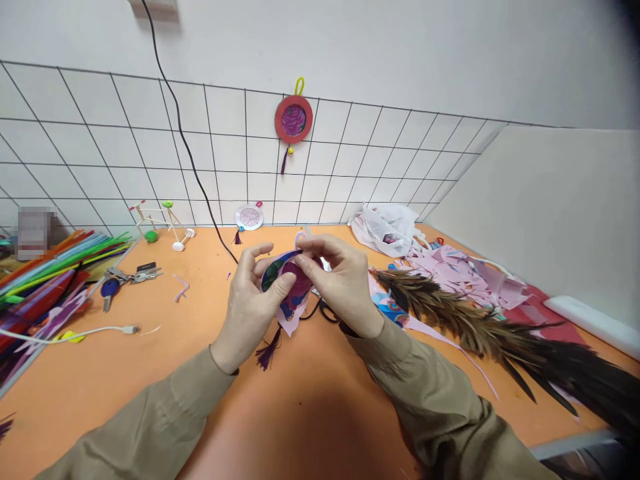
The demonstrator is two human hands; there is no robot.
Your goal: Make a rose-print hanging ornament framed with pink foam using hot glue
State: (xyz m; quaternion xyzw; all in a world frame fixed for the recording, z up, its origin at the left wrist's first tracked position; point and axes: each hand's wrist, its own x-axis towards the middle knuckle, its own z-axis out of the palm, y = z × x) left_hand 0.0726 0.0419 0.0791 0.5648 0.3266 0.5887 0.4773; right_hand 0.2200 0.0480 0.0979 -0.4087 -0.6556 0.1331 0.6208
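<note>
Both hands hold a round piece of patterned fabric [294, 303], dark purple, blue and green, with pale pink edging below it. My left hand [254, 293] grips its left side, thumb pressed on the front. At its upper right edge, my right hand [340, 277] pinches it between thumb and fingers. Under the piece hangs a dark purple tassel [270, 350]; whether it is joined to the piece I cannot tell. Behind the right hand lie black-handled scissors [327, 312], partly hidden. A pale loop [300, 237] shows just above the fingers.
Keys [111, 287], a white cable [100, 331] and colourful pipe cleaners [60, 267] lie left. A stick frame [167, 223] stands behind. Brown feathers [450, 313], pink scraps [460, 273] and a white plastic bag [385, 227] occupy the right. A red round ornament [294, 137] hangs on the wire grid.
</note>
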